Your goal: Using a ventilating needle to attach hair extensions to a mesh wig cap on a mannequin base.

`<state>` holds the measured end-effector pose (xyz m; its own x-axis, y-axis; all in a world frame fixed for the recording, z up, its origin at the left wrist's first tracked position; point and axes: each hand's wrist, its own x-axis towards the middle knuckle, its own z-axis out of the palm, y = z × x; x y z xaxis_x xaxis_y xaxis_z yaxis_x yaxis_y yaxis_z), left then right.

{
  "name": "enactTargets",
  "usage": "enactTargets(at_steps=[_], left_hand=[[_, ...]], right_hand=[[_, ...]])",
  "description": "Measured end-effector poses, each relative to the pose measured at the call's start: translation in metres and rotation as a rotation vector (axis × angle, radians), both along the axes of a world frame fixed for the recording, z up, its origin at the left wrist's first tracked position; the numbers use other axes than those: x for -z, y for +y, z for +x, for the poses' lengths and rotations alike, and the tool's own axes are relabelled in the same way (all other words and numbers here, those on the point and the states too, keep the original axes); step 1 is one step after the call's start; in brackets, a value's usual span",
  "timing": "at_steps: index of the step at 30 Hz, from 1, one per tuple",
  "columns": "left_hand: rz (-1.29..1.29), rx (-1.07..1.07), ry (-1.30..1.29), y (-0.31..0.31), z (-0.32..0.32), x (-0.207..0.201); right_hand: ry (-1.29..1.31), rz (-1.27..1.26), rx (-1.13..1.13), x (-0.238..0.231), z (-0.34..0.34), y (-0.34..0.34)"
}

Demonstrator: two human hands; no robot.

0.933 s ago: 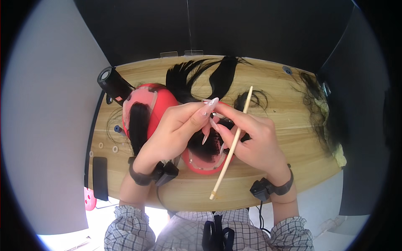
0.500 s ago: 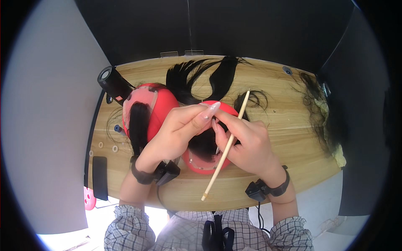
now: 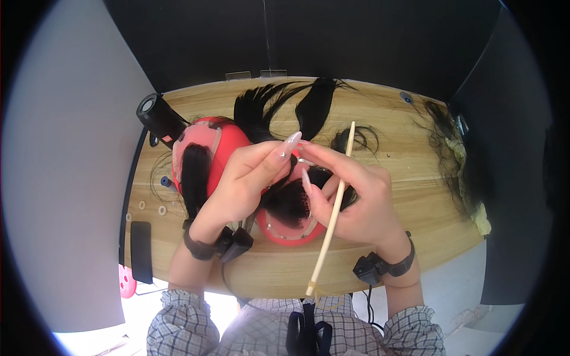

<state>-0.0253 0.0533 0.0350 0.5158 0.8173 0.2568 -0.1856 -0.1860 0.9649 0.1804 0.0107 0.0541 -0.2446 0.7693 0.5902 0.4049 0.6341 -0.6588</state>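
Note:
In the middle, my left hand [image 3: 246, 178] pinches thumb and finger together on what looks like a strand of black hair, its end hidden by the fingertips. Close by on the right, my right hand [image 3: 359, 193] has thumb and forefinger apart, with a slim pale wooden stick [image 3: 332, 228] lodged across its fingers. The stick slants from upper right down to the front table edge. Below both hands sits a red head form [image 3: 291, 237] with a pale mesh cap and black hair [image 3: 287, 204] on it. A second red head form [image 3: 228, 145] stands left, partly behind my left hand.
Loose black hair [image 3: 314, 110] lies behind the forms. More tangled hair [image 3: 454, 166] runs along the right panel. At the left are a black cylindrical speaker [image 3: 160, 120], small pale rings [image 3: 162, 210] and a flat black slab [image 3: 141, 252]. Dark panels [image 3: 356, 41] enclose the wooden table [image 3: 409, 207].
My right hand has shifted slightly right and its thumb and forefinger have spread. The stick stands steeper, its lower end swung right and nearer me. My left fingertips have moved slightly up and left.

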Motion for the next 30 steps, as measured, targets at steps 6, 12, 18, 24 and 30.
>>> enactTargets(at_steps=[6,12,18,24,30], left_hand=[[-0.021,0.006,0.016,-0.003,0.009,-0.007],[0.047,-0.029,0.081,-0.005,0.014,-0.007],[0.219,-0.138,0.209,-0.006,0.020,-0.006],[0.304,-0.240,0.127,-0.009,0.018,-0.002],[0.343,-0.161,0.346,-0.019,0.005,-0.018]], right_hand=[[-0.056,0.235,0.047,0.013,-0.004,0.011],[-0.087,0.421,0.121,0.019,-0.006,0.016],[-0.122,0.495,0.180,0.022,-0.007,0.015],[-0.119,0.124,0.047,-0.005,0.005,0.006],[0.071,-0.117,-0.041,-0.005,0.041,0.009]])
